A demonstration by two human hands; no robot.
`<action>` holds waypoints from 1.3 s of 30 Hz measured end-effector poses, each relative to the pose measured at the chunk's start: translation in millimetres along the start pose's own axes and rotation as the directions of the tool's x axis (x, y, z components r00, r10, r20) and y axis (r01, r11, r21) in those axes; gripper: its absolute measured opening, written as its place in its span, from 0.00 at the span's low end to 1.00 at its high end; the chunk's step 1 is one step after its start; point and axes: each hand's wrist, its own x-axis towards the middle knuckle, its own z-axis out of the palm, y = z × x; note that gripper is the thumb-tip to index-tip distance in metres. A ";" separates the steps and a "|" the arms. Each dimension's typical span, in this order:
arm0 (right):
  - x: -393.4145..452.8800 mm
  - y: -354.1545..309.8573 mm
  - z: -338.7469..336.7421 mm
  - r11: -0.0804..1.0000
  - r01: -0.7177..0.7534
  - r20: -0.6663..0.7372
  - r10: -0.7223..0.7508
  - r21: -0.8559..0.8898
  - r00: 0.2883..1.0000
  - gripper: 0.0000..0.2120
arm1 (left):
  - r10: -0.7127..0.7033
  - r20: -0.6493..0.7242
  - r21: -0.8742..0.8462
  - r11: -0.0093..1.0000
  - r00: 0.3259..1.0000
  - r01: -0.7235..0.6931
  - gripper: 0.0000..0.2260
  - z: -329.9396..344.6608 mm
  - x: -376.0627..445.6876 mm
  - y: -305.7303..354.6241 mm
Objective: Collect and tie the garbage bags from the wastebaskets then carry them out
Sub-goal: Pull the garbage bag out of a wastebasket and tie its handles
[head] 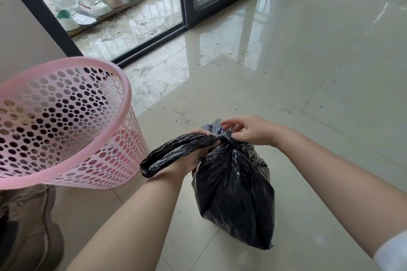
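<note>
Left hand [198, 149] is gripping the bag's [233, 191] twisted tail, trailing leftward; open right hand [248, 131] is hovering nearest the knot.

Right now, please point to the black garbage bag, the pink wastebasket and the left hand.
black garbage bag [233, 191], head view, on its bulging side below the knot.
pink wastebasket [123, 86], head view, on the rim's right edge.
left hand [193, 158], head view, on the palm gripping the bag's twisted tail.
</note>
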 end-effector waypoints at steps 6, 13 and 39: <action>0.7 12.3 -3.9 0.999 -0.021 -0.014 0.021 -0.031 1.000 0.12 | -0.154 0.022 0.250 0.958 0.988 0.143 0.07 11.4 -7.6 9.6; -3.2 8.5 1.8 0.894 0.082 -0.181 -0.178 -0.441 0.967 0.14 | 0.025 -0.251 -0.209 0.975 0.968 -0.079 0.24 32.2 -0.9 38.9; -8.8 30.3 17.8 0.858 -0.071 0.038 0.104 -0.509 0.994 0.16 | 0.234 -0.337 0.805 0.574 0.912 0.150 0.09 2.8 -13.8 67.5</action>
